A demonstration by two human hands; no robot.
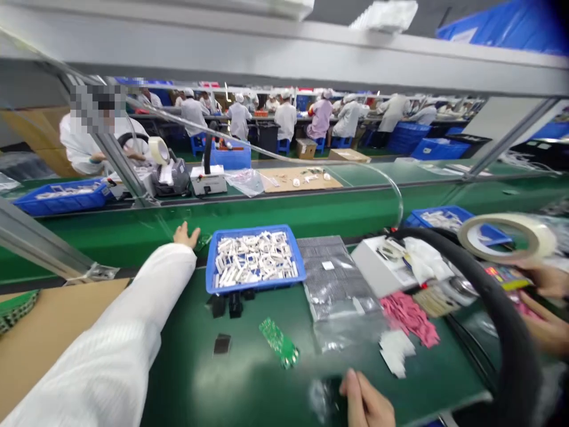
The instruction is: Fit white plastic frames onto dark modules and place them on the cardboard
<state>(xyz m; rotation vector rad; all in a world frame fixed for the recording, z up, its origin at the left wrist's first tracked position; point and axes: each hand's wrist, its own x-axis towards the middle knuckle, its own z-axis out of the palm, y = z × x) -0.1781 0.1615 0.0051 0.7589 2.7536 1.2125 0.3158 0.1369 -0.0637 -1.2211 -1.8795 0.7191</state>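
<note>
Our open left hand and half-seen right hand over a green conveyor belt (208, 379)

Our left hand (185, 235), in a white sleeve (111, 338), is spread open and grips nothing, just beside a blue plastic tray (249, 230) heaped with small white parts (253, 258). Our right hand (367, 400) is cut off at the lower edge, fingers loosely curled; we cannot tell whether it has hold of anything. A green printed circuit board (279, 342) lies loose on the belt between them. A careless sweep of the sleeve could knock the tray, spilling parts, or shove the board aside.
</note>
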